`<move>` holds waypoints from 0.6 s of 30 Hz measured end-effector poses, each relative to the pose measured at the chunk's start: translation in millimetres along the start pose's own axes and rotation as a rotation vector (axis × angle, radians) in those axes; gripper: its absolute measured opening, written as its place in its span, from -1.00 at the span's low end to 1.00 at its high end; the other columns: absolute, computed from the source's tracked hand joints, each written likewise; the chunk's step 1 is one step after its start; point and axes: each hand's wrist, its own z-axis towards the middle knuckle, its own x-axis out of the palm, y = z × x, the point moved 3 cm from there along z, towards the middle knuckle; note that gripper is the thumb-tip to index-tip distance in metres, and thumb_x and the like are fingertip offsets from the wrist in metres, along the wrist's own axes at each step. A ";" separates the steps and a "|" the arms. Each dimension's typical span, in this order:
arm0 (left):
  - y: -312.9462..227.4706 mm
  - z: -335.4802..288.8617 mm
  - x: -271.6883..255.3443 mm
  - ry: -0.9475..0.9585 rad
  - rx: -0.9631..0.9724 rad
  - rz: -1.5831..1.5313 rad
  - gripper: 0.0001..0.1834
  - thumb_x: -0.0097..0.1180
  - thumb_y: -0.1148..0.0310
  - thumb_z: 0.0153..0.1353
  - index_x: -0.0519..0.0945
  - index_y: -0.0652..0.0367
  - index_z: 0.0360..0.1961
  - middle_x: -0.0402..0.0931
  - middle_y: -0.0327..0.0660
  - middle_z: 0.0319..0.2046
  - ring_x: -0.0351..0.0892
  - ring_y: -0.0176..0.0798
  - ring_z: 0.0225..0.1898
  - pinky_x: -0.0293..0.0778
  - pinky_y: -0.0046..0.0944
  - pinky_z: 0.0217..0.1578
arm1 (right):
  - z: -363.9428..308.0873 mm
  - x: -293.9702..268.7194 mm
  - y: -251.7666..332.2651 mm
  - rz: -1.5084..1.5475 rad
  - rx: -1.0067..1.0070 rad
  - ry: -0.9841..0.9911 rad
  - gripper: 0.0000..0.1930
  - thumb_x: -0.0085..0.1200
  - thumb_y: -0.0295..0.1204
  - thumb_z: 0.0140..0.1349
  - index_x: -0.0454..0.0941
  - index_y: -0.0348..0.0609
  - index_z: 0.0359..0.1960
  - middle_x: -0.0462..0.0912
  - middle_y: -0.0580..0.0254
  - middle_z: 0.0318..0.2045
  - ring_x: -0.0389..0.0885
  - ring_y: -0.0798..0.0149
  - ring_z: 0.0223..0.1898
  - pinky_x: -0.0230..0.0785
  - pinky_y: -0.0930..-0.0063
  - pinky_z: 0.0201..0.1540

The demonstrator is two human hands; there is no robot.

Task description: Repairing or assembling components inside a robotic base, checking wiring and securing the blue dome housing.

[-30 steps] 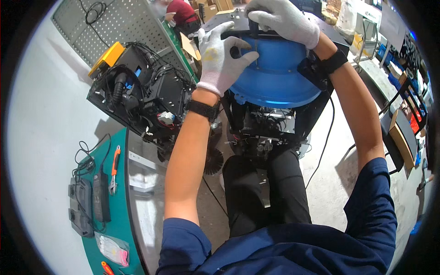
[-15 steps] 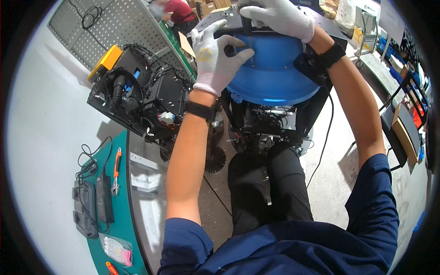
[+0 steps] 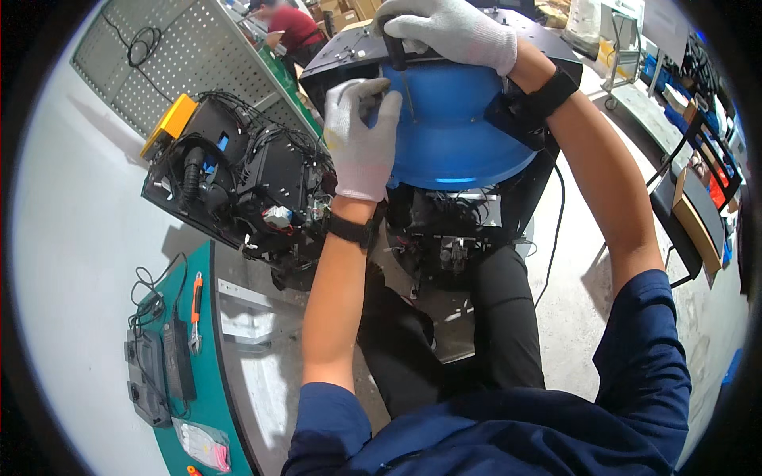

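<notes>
A large blue rounded tub [image 3: 464, 131] sits in a black machine body [image 3: 528, 206] in front of me. My right hand [image 3: 456, 32], in a white glove, is closed round a black screwdriver [image 3: 394, 52] above the tub's far left part. Its thin shaft points down over the blue surface; I cannot tell whether the tip touches. My left hand [image 3: 361, 135], also gloved, is at the tub's left edge. Its thumb and curled fingers stand apart, with nothing visible between them; the fingertips are close to the black frame.
A second opened machine [image 3: 238, 174] with many cables stands at the left. A green-topped table [image 3: 208, 349] carries an orange-handled adjustable wrench [image 3: 196, 313], a charger [image 3: 178, 357] and bagged gloves [image 3: 202, 444]. A chair [image 3: 698, 214] stands at the right. Another person [image 3: 298, 32] works farther back.
The view has shifted a little. My right hand and the screwdriver have moved left over the tub. My left hand has turned more upright and drawn back to the tub's left edge. My legs have shifted.
</notes>
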 end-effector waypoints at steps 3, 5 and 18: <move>0.8 2.6 5.6 0.141 -0.221 -0.223 -0.70 0.32 0.35 0.17 0.65 0.31 -0.12 0.66 -0.12 -0.24 0.66 -0.31 -0.35 0.59 -0.29 -0.23 | 1.3 2.7 -2.9 0.019 -0.025 -0.004 -0.66 -0.01 -0.32 0.25 0.64 -0.34 -0.11 0.73 -0.05 -0.29 0.69 0.16 -0.24 0.50 0.35 -0.09; -8.3 11.7 5.7 0.202 -0.225 -0.230 -0.67 0.33 0.35 0.17 0.64 0.34 -0.10 0.71 -0.11 -0.27 0.68 -0.31 -0.30 0.58 -0.29 -0.18 | 1.2 -0.2 -3.1 0.031 0.006 0.011 -0.66 -0.01 -0.32 0.24 0.64 -0.33 -0.11 0.73 -0.04 -0.30 0.69 0.16 -0.25 0.50 0.35 -0.10; -19.4 87.1 -8.9 0.115 0.398 0.320 -0.43 0.48 0.06 -0.01 0.68 0.19 -0.04 0.57 -0.03 0.02 0.65 -0.16 -0.10 0.56 -0.22 -0.02 | -0.4 6.3 -19.7 -0.069 -0.066 -0.042 -0.63 -0.01 -0.28 0.30 0.66 -0.28 -0.04 0.73 -0.11 -0.19 0.73 0.09 -0.18 0.51 0.33 0.01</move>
